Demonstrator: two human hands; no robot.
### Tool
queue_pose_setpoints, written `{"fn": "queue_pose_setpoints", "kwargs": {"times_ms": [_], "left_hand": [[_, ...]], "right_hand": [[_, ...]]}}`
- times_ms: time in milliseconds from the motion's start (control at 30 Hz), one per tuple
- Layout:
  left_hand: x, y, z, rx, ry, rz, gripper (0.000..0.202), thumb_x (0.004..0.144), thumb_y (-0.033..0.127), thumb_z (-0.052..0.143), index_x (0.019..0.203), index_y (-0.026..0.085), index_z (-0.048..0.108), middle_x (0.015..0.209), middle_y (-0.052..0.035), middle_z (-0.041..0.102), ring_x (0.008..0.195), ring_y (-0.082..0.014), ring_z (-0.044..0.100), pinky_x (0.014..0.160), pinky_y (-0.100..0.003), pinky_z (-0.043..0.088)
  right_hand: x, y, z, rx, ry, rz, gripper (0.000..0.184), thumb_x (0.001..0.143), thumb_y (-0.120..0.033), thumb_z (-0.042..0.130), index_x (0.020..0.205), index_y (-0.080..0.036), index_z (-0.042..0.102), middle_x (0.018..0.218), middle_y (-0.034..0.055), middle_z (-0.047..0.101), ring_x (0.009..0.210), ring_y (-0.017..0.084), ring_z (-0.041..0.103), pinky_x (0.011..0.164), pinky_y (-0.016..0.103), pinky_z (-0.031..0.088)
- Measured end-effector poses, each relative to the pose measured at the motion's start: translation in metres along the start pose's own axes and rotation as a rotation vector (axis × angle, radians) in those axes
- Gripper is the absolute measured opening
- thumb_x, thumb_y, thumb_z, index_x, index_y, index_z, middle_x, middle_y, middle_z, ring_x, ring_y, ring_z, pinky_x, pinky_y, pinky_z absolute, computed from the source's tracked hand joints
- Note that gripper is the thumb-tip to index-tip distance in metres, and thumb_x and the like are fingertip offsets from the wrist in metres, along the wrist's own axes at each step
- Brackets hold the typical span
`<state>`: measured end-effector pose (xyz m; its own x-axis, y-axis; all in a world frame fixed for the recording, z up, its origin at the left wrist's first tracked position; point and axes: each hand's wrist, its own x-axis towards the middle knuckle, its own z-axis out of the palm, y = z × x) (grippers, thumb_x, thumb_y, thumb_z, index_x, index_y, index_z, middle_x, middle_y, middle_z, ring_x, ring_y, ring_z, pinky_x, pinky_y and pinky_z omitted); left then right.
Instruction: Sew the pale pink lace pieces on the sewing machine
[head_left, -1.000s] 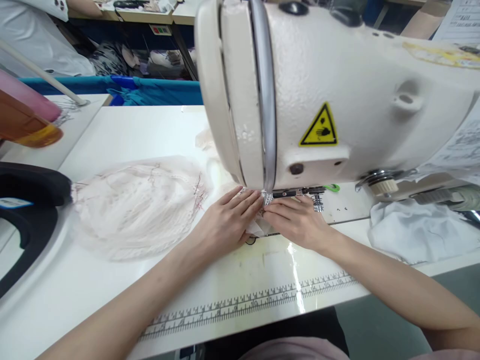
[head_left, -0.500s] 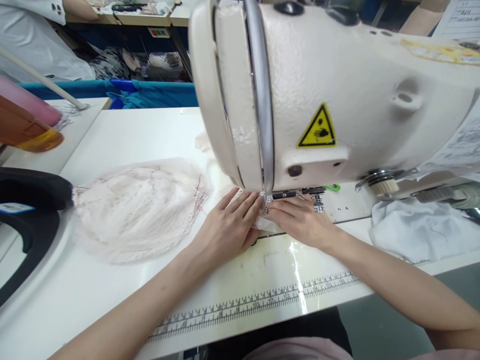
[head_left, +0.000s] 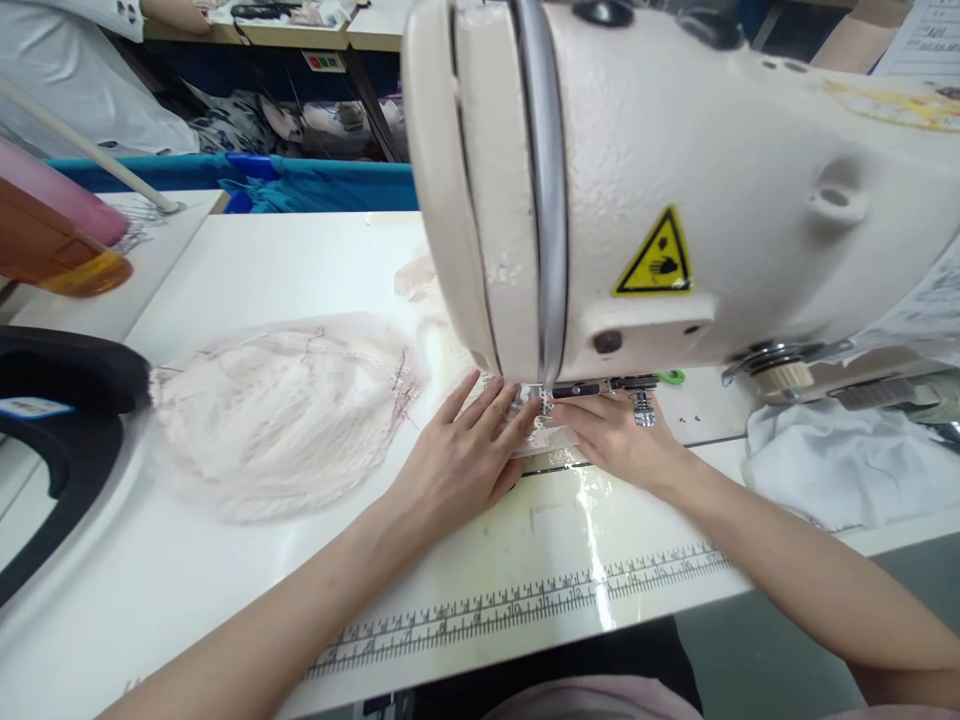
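Under the head of the sewing machine (head_left: 495,190), a small piece of pale lace fabric (head_left: 541,438) lies at the presser foot. My left hand (head_left: 469,450) rests flat on its left side, fingers stretched and spread. At the right of the needle area, my right hand (head_left: 619,435) has its fingers pressed together on the lace edge; the fingertips are partly hidden by the black and metal attachment (head_left: 589,390). More pale fabric (head_left: 416,278) shows behind the machine head. To the left lies a pile of sheer cream fabric (head_left: 277,420) with reddish threads.
A black curved object (head_left: 75,430) stands at the left, near an orange and pink thread cone (head_left: 60,240). White cloth (head_left: 840,465) lies at the right. A printed ruler (head_left: 517,608) runs along the table's front edge. Another person's white sleeve (head_left: 67,80) is across the back.
The fingers of my left hand have spread apart, showing more lace between my hands. The machine sits slightly farther right in the view, as the camera has shifted a little.
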<state>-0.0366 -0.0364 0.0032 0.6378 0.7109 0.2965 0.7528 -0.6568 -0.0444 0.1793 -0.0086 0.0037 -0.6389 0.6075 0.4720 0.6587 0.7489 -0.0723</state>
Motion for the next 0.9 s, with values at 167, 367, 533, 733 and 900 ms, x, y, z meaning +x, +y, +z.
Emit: {"fn": "queue_pose_setpoints", "kwargs": {"times_ms": [167, 367, 533, 733, 900], "left_hand": [[0.0015, -0.0009, 0.0004, 0.050, 0.025, 0.009, 0.040, 0.092, 0.026, 0.045, 0.126, 0.012, 0.059, 0.122, -0.0159, 0.065, 0.122, -0.0321, 0.056, 0.109, -0.053, 0.038], [0.0043, -0.0015, 0.0007, 0.072, 0.040, 0.006, 0.040, 0.092, 0.027, 0.044, 0.125, 0.011, 0.060, 0.122, -0.0178, 0.065, 0.119, -0.0325, 0.058, 0.107, -0.053, 0.040], [0.0033, -0.0015, 0.0002, 0.062, 0.049, 0.031, 0.038, 0.094, 0.025, 0.046, 0.127, 0.012, 0.057, 0.128, -0.0158, 0.062, 0.122, -0.0317, 0.056, 0.109, -0.055, 0.038], [0.0028, -0.0016, -0.0014, -0.016, 0.058, 0.195, 0.029, 0.095, 0.009, 0.042, 0.115, 0.013, 0.062, 0.130, -0.0084, 0.061, 0.122, -0.0192, 0.057, 0.112, -0.040, 0.040], [0.0050, -0.0035, -0.0017, -0.028, 0.113, 0.178, 0.022, 0.095, 0.014, 0.043, 0.102, 0.012, 0.064, 0.121, -0.0092, 0.067, 0.114, -0.0194, 0.063, 0.111, -0.042, 0.041]], "right_hand": [[0.0011, -0.0012, 0.0017, -0.061, 0.051, 0.017, 0.025, 0.084, -0.008, 0.048, 0.086, -0.024, 0.067, 0.087, -0.0019, 0.071, 0.081, 0.016, 0.063, 0.076, 0.032, 0.045], [0.0028, 0.0030, 0.0045, -0.129, 0.133, -0.023, 0.024, 0.084, -0.008, 0.047, 0.082, -0.024, 0.065, 0.080, -0.0025, 0.070, 0.076, 0.015, 0.061, 0.072, 0.031, 0.045], [0.0029, 0.0048, 0.0065, -0.096, 0.107, -0.003, 0.025, 0.080, -0.006, 0.049, 0.083, -0.025, 0.064, 0.080, -0.0024, 0.069, 0.079, 0.016, 0.060, 0.071, 0.032, 0.046], [0.0044, 0.0020, 0.0013, -0.203, 0.129, -0.033, 0.026, 0.080, -0.005, 0.048, 0.085, -0.024, 0.066, 0.085, -0.0035, 0.072, 0.074, 0.015, 0.058, 0.072, 0.031, 0.043], [0.0015, 0.0038, 0.0056, -0.156, 0.087, -0.127, 0.029, 0.085, -0.003, 0.044, 0.092, -0.021, 0.066, 0.087, -0.0027, 0.072, 0.071, 0.013, 0.059, 0.065, 0.030, 0.042]]}}
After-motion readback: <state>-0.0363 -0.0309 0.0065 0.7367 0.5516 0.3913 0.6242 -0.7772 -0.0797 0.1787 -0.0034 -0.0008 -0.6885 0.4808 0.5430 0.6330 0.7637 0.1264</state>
